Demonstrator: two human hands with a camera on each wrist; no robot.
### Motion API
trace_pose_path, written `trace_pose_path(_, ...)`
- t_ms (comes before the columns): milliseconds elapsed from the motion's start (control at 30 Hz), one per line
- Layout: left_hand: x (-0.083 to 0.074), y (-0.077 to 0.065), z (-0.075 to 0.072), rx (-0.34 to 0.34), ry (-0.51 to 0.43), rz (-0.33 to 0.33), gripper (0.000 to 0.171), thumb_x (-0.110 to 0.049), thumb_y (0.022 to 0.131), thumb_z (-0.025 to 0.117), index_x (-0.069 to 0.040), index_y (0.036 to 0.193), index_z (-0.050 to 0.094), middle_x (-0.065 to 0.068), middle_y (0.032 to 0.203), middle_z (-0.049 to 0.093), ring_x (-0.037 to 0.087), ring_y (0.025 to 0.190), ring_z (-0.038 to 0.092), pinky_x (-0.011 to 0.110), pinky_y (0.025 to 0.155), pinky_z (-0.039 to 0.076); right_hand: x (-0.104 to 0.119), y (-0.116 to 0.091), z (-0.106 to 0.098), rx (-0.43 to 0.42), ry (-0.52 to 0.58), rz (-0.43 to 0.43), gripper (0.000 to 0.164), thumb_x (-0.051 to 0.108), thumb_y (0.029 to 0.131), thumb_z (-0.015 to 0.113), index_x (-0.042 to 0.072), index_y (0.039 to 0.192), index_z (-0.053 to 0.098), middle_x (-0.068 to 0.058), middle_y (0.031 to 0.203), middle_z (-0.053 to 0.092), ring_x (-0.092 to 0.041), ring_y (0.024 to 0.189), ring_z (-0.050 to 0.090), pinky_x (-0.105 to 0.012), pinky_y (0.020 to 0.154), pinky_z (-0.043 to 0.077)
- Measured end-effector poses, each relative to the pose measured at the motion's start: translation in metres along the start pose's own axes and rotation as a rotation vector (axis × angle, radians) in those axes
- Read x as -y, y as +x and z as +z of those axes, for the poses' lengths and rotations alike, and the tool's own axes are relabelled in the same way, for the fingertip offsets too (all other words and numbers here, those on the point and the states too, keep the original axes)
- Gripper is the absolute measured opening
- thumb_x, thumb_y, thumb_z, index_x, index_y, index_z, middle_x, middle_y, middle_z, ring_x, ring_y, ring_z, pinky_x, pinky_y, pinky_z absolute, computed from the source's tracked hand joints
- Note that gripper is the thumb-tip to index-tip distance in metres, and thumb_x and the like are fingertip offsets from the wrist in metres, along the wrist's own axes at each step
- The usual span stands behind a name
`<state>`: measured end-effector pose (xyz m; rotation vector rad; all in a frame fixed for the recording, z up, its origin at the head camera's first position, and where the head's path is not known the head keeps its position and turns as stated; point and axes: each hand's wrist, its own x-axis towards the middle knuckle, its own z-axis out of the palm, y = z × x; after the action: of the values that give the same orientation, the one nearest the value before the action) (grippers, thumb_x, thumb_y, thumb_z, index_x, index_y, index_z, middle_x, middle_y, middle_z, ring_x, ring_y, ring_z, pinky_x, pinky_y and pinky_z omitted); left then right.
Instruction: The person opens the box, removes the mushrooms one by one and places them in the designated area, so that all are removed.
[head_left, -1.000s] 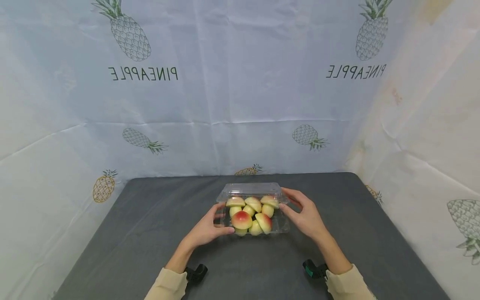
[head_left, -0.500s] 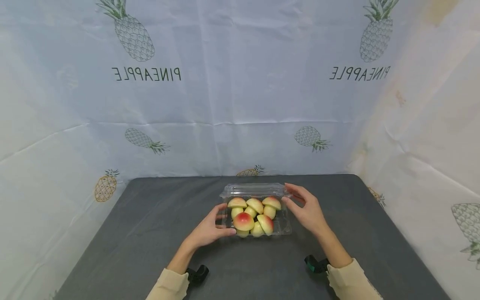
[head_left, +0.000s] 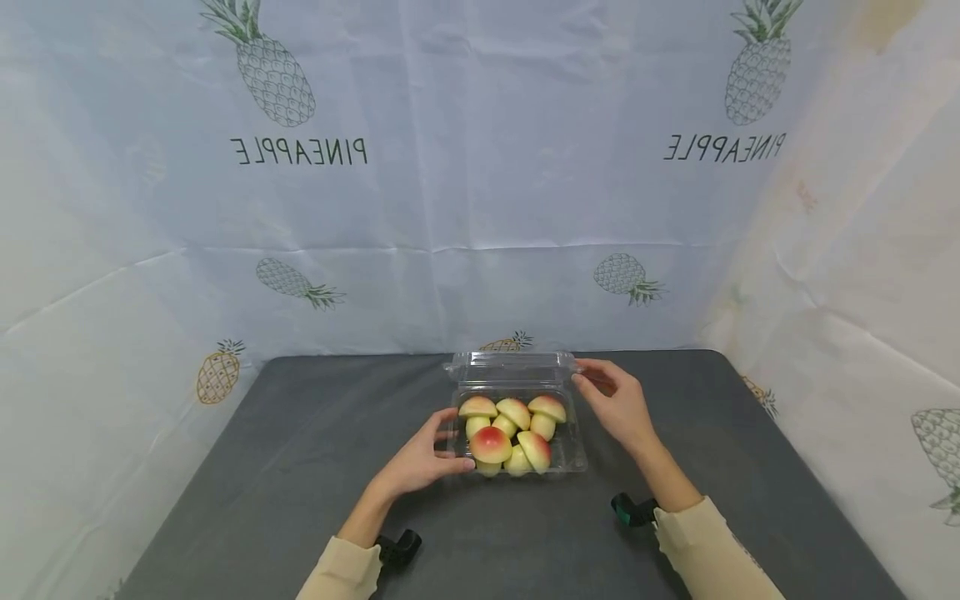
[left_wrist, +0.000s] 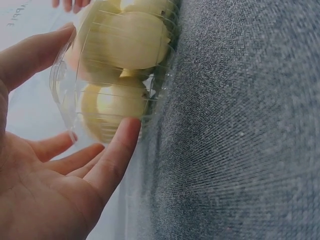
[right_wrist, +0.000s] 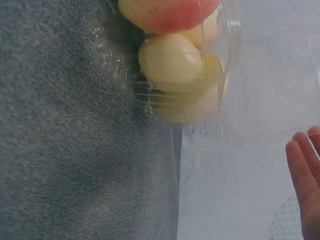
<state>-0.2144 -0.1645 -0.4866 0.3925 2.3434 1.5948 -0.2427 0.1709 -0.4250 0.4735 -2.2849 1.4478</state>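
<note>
Clear box (head_left: pixel 570 450) on dark table (head_left: pixel 300 500), between two hands. Five yellow-red mushroom shapes (head_left: pixel 491 446) inside. Clear lid (head_left: pixel 513 367) tipped up at back. Left hand (head_left: pixel 416 461) spread, touching box's left end. Right hand (head_left: pixel 624 414) pinching lid's right edge.

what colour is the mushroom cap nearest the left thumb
The cap is red with yellow edges; best in head view.

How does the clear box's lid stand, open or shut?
Open. The lid, with the right hand at its edge, stands raised at the far side of the clear box; mushroom-shaped pieces lie uncovered.
</note>
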Motion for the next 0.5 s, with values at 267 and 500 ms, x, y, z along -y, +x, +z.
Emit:
trace_pose_path(267,0.0,0.001,0.0,-0.008,-0.001,-0.004,0.096,-0.032,0.088,0.082,-0.008,0.16,0.024,0.02,0.162,0.025,0.045,0.134,0.048,0.052,0.096,0.055,-0.028,0.017,0.006,-0.082,0.006,-0.031,0.017,0.013,0.098,0.071,0.002,0.111,0.074,-0.013,0.107,0.072,-0.005,0.096,0.066,-0.013,0.083,0.053)
trace_pose_path(500,0.0,0.001,0.001,-0.009,0.0,-0.014,0.095,-0.033,0.088,0.082,-0.009,0.16,0.024,0.019,0.163,0.025,0.044,0.135,0.047,0.052,0.098,0.054,-0.025,0.027,0.007,-0.087,-0.003,0.005,0.019,0.012,0.098,0.07,-0.001,0.111,0.073,-0.016,0.108,0.07,-0.025,0.099,0.068,-0.01,0.083,0.05)
